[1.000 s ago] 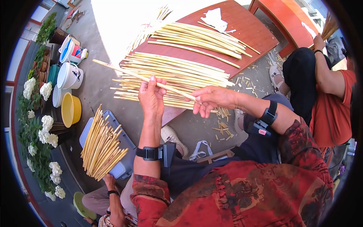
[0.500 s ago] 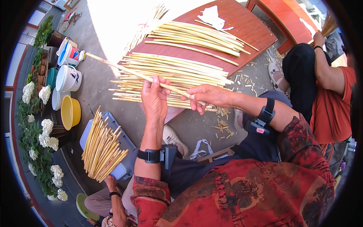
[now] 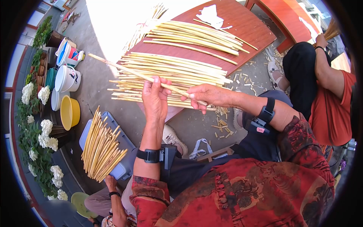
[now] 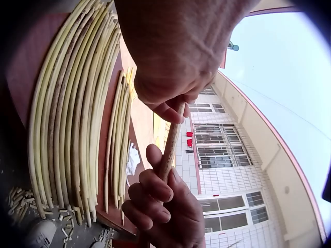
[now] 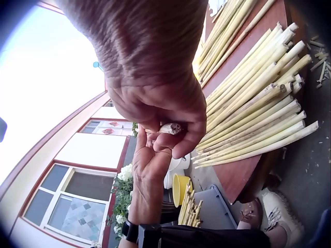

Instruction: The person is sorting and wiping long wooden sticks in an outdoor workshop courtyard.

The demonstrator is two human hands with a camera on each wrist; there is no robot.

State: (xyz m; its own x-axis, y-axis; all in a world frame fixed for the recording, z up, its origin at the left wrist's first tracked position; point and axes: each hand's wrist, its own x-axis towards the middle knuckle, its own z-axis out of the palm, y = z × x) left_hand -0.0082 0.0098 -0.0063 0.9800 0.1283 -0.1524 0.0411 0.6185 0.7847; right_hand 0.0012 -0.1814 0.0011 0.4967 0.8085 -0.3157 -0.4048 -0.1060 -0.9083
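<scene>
Both hands hold one long, pale, speckled stalk (image 3: 117, 66) aslant in front of the body, its far end pointing up and left in the head view. My left hand (image 3: 155, 100) pinches it around the middle between thumb and fingers, palm turned up. Close to the near end, my right hand (image 3: 210, 95) grips it with thumb and curled fingers. A cut end of the stalk (image 5: 171, 128) pokes out from the right hand in the right wrist view. Beyond and below the hands, a layer of similar stalks (image 3: 177, 66) lies on a reddish-brown board (image 3: 253, 34).
More stalks (image 3: 196, 34) and a white cloth (image 3: 211, 16) lie farther back on the board. Short cut pieces (image 3: 223, 128) litter the floor. At left, a blue-grey bin (image 3: 126, 142) carries a stalk bundle (image 3: 100, 147); buckets (image 3: 66, 77) and a yellow basin (image 3: 70, 112) stand beyond. Other people sit either side.
My right hand has come slightly closer to the left hand along the stalk. The stalk's far end sits a little higher and farther left. Both hands keep their hold.
</scene>
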